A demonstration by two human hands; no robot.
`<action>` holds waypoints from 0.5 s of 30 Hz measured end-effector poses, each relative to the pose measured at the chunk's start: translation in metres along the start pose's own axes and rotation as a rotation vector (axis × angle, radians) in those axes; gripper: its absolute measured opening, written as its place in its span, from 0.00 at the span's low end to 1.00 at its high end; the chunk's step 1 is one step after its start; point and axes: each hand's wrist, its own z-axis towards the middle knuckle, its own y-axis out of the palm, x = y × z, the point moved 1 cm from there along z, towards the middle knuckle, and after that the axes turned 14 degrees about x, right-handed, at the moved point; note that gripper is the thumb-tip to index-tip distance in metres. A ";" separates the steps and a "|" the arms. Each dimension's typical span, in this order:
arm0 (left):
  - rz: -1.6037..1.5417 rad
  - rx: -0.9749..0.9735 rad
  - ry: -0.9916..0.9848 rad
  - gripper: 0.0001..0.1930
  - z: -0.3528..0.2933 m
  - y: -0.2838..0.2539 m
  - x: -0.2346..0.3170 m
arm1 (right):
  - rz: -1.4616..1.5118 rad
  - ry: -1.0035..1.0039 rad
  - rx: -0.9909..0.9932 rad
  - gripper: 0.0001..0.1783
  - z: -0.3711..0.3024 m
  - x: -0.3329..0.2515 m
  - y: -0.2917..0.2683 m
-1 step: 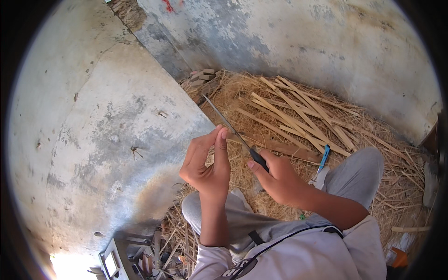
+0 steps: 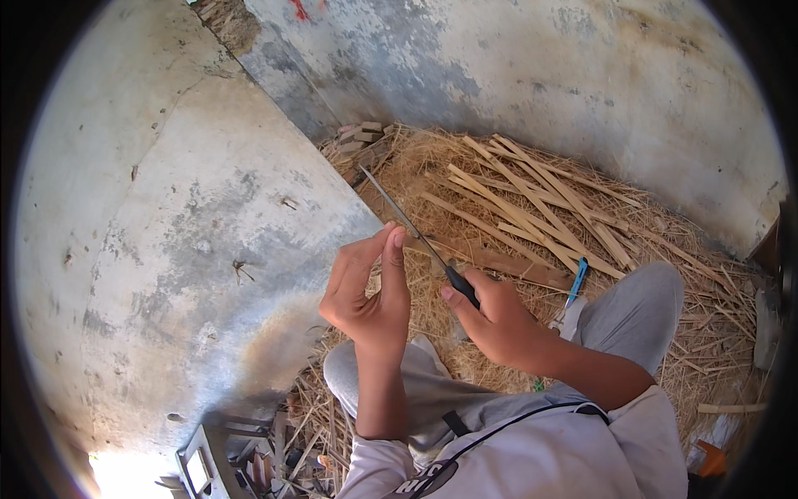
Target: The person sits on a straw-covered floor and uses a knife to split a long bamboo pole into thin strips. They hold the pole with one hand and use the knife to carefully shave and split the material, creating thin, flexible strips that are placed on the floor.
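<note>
Slim tool (image 2: 457, 281) with a long, straight grey shaft and a chunky black handle, slanting up-left above the straw (image 2: 428, 162), handle clenched in the right hand (image 2: 499, 320). Left hand's (image 2: 366, 306) pinched right by the shaft, can't tell if it's holding anything.

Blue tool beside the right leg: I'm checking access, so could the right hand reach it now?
Probably, once freed: the right hand grips a black-handled tool, but nothing seems to cover the nearby blue tool.
</note>
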 end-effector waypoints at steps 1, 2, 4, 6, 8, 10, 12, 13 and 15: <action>0.017 -0.001 0.030 0.04 0.000 -0.001 -0.001 | 0.018 -0.016 0.014 0.19 0.001 0.001 0.003; 0.033 -0.002 0.061 0.04 0.000 -0.002 -0.003 | 0.198 0.219 -0.061 0.18 0.005 0.001 0.002; 0.058 0.001 0.104 0.05 0.001 -0.002 -0.003 | 0.384 0.443 -0.133 0.17 0.011 -0.008 -0.007; 0.075 0.007 0.129 0.05 0.001 0.001 -0.002 | 0.228 0.169 -0.059 0.16 0.010 -0.016 -0.012; 0.111 0.032 0.139 0.02 0.002 -0.002 -0.001 | 0.097 -0.166 0.083 0.15 0.006 -0.026 -0.011; 0.129 0.049 0.151 0.01 0.002 -0.004 -0.002 | 0.164 -0.311 0.236 0.14 0.000 -0.035 -0.008; 0.088 0.047 0.162 0.01 -0.002 0.005 -0.001 | 0.039 -0.267 0.187 0.14 -0.001 -0.007 0.005; 0.085 0.036 0.149 0.01 -0.003 0.005 -0.001 | -0.017 -0.249 0.162 0.14 0.001 0.008 0.012; 0.090 0.016 0.144 0.01 0.001 -0.002 0.003 | -0.238 -0.090 0.034 0.16 0.002 0.024 0.021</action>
